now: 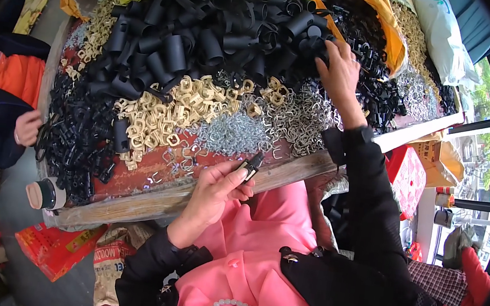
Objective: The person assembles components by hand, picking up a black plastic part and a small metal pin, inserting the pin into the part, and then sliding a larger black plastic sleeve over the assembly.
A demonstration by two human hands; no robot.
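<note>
My left hand [212,190] is closed near the front edge of the table, in front of my lap. Between its thumb and fingers is a small black plastic part [252,165] with a pale beige piece along its side. My right hand [340,73] is stretched out to the far right side of a heap of black plastic tubes [175,53]. Its thumb and fingers are apart and touch the dark pieces at the heap's edge; no held piece can be made out.
Beige plastic clips [171,108], small silvery screws [232,133], U-shaped metal pieces [303,117] and small black parts [80,140] lie in heaps on the red tabletop [127,182]. A wooden rail [123,210] edges the front. Another person's hand [28,127] rests at the left edge.
</note>
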